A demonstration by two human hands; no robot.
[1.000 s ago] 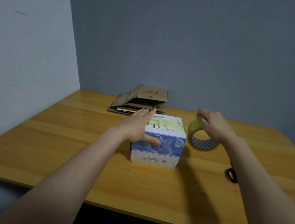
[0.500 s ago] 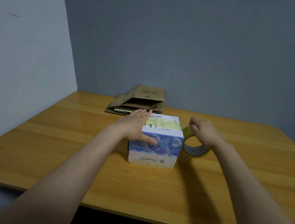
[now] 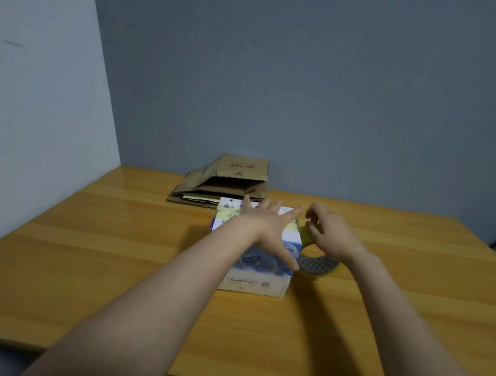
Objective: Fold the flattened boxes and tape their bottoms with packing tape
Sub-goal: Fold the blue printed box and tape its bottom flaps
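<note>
A blue-and-white printed box (image 3: 253,281) is seen standing on the wooden desk (image 3: 110,249), a little right of the middle and well back from the near edge. The left hand (image 3: 267,224) is laid flat on the top of the box, with its fingers straight and spread toward the far edge, while the thumb is stretched down over the front face. A yellowish strip of tape (image 3: 227,216) is seen across the top of the box, partly covered by that hand. The roll of packing tape (image 3: 319,265) is held upright just beside the right side of the box; whether it touches the box cannot be told. The right hand (image 3: 328,231) is closed over the upper part of the roll, its fingers curled round the rim, and the patterned inner face of the roll is shown below the hand. Behind the box, near the back wall (image 3: 314,87), a stack of flattened cardboard boxes (image 3: 225,182) is laid on the desk, with one brown flap raised toward the wall. The stack is seen close behind the far edge of the printed box, and both forearms are stretched out over the desk from the near side
</note>
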